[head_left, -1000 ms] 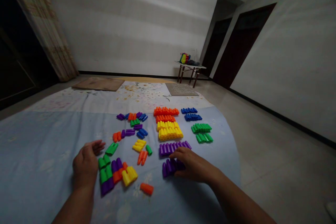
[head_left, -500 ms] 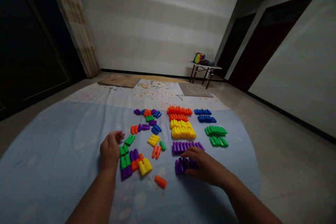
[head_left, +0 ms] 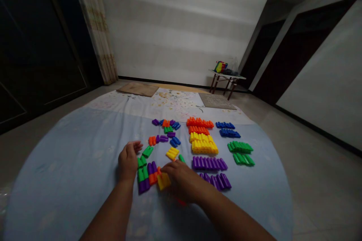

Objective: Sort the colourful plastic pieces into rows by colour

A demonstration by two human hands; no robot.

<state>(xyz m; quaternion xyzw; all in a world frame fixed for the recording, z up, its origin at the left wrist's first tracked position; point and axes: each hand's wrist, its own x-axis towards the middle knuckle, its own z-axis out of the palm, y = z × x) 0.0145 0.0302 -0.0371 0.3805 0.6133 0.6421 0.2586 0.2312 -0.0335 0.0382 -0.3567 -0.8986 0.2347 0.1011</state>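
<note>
My left hand (head_left: 130,160) rests on the cloth, fingers stretched out and holding nothing, beside a green bullet-shaped plastic block piece (head_left: 147,151). Just right of it lie more green pieces (head_left: 142,162) and a green-and-purple cluster (head_left: 143,180). My right hand (head_left: 183,181) reaches in from the right, fingertips at a yellow piece (head_left: 163,182); whether it grips anything is hidden by the hand and some blur. Next to that piece is a purple-and-orange cluster (head_left: 152,173). A single orange piece (head_left: 181,202) shows partly under my right hand.
Sorted rows stand to the right: orange (head_left: 199,122), yellow (head_left: 204,147), purple (head_left: 209,163), blue (head_left: 230,133) and green (head_left: 240,147). Mixed pieces (head_left: 166,123) lie farther back. Two mats (head_left: 138,89) are at the table's far edge. A small table (head_left: 227,75) stands by the wall.
My right hand has moved left from the front purple row to the yellow piece, leaving that row uncovered. My left hand stays by the green pieces. The view has shifted slightly.
</note>
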